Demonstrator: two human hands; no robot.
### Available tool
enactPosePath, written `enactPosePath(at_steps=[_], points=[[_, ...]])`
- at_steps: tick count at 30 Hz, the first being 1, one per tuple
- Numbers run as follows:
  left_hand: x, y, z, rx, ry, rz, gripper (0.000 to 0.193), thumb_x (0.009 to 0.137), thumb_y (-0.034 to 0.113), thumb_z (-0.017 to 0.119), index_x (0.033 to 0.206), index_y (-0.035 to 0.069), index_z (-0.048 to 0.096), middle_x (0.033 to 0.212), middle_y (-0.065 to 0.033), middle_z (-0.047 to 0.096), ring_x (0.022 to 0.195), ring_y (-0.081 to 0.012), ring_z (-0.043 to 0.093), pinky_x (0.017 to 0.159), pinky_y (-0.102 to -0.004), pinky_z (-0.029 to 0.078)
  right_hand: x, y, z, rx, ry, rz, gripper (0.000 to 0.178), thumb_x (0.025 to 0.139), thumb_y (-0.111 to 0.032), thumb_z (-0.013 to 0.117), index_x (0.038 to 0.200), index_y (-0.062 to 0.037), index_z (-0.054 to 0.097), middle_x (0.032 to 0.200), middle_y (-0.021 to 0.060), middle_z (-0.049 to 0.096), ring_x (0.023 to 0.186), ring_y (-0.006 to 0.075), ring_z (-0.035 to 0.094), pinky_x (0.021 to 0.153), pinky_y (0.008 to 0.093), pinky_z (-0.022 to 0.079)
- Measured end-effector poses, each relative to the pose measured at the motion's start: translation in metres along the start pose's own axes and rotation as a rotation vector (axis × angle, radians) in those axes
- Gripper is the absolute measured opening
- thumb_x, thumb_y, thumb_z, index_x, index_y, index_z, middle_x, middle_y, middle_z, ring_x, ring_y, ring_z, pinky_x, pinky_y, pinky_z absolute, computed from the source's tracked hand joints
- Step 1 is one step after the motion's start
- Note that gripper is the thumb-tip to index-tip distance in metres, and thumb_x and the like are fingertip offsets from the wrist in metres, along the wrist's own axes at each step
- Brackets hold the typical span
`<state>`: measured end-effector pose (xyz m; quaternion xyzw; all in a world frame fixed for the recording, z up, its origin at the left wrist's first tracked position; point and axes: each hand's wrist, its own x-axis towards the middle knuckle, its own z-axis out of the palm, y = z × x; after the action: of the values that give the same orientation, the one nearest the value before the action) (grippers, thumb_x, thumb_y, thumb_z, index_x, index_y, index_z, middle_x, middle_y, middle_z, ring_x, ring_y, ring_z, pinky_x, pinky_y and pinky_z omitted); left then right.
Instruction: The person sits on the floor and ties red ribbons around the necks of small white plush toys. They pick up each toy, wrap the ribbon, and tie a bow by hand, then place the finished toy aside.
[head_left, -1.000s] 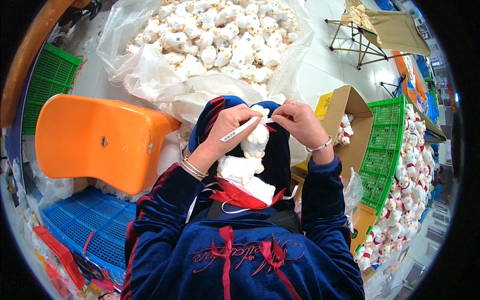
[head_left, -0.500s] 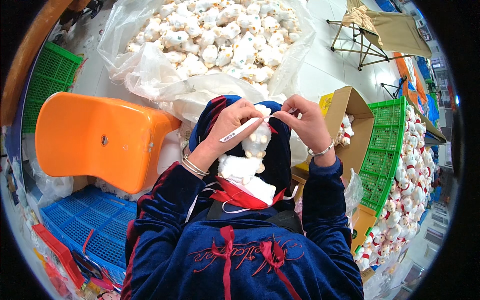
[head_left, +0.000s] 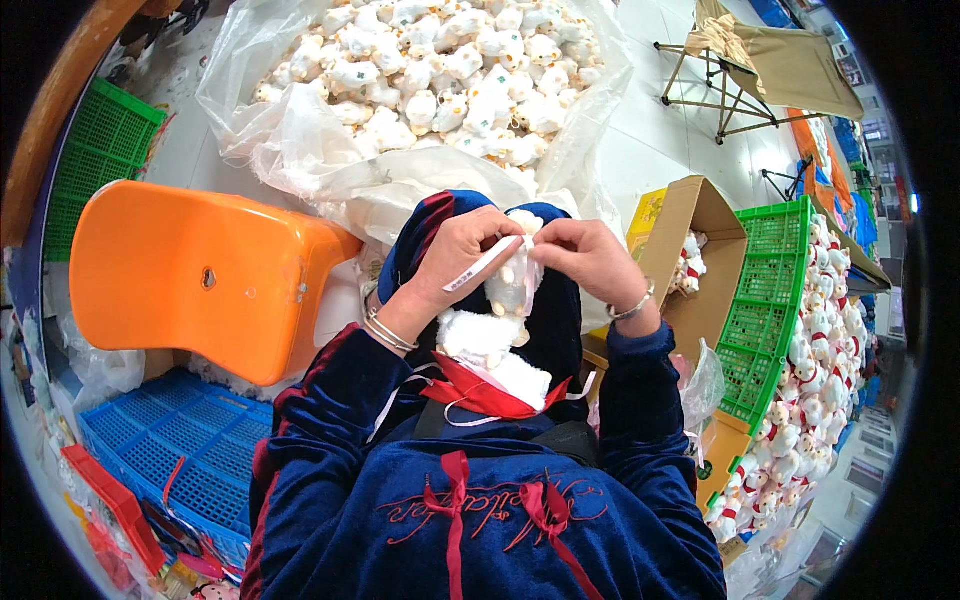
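On my lap a small white plush toy [head_left: 506, 293] lies between my knees, its upper part partly covered by my fingers. My left hand [head_left: 452, 258] is closed on a white ribbon [head_left: 482, 266] with dark print, which runs across the toy's neck. From the other side my right hand [head_left: 592, 262] pinches the same ribbon near the neck; a length of it hangs down over the toy's body. Nearer to me lie more white plush pieces [head_left: 478, 337] and red pointed cloths [head_left: 463, 392] with thin white ties.
Ahead, a clear plastic sack [head_left: 290, 135] holds many white plush toys. An orange stool [head_left: 180, 280] and blue crate [head_left: 190, 440] stand left. To the right are a cardboard box [head_left: 690, 240], a green crate [head_left: 765, 300] and toys with red scarves [head_left: 805, 400]. A folding chair [head_left: 790, 70] stands far right.
My right hand has come left and slightly down, close to the toy's neck. The ribbon stretched between my hands has slackened and part now drops over the toy. My left hand barely moved.
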<state>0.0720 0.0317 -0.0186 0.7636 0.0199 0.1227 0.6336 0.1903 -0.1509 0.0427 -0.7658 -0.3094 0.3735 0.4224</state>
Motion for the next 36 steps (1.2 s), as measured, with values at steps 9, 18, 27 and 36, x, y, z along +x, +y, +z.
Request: enactPosePath(at_steps=[9,18,27,36], points=[[-0.004,0.004,0.01,0.026,0.147,-0.006,0.013,0.094,0.012,0.073,0.097,0.0,0.072,0.084,-0.0079,0.066,0.073,-0.0153,0.063,0.066,-0.0283,0.05,0.011,0.005,0.029,-0.117,0.251,-0.021,0.013,0.088,-0.009,0.074,0.088,0.0001,0.065,0.076,0.0071,0.065,0.07,0.015,0.063,0.064,0.0289,0.052],[-0.009,-0.002,0.011,0.056,0.109,0.185,0.008,0.092,0.005,0.071,0.098,0.002,0.068,0.088,-0.0099,0.065,0.078,-0.0228,0.065,0.07,-0.031,0.052,0.014,0.025,0.05,-0.553,0.424,-0.399,0.012,0.083,-0.004,0.066,0.095,-0.0052,0.067,0.085,0.0148,0.068,0.076,0.0331,0.068,0.067,0.0376,0.055],[-0.016,-0.001,0.009,0.074,0.119,0.219,0.014,0.089,0.002,0.075,0.103,0.0,0.072,0.096,-0.0122,0.071,0.085,-0.0211,0.07,0.075,-0.0284,0.055,0.008,0.004,-0.003,-0.295,0.016,-0.213,0.015,0.085,-0.009,0.071,0.096,0.0022,0.069,0.081,0.0146,0.067,0.075,0.0279,0.067,0.07,0.0357,0.053],[-0.017,-0.003,0.007,0.15,0.108,0.221,0.014,0.088,0.002,0.075,0.102,-0.001,0.073,0.098,-0.0123,0.072,0.086,-0.0221,0.07,0.075,-0.0292,0.056,0.012,0.02,-0.001,0.009,0.117,-0.228,0.021,0.102,-0.016,0.057,0.095,0.0003,0.066,0.089,0.0076,0.068,0.075,0.0172,0.061,0.07,0.0298,0.05]])
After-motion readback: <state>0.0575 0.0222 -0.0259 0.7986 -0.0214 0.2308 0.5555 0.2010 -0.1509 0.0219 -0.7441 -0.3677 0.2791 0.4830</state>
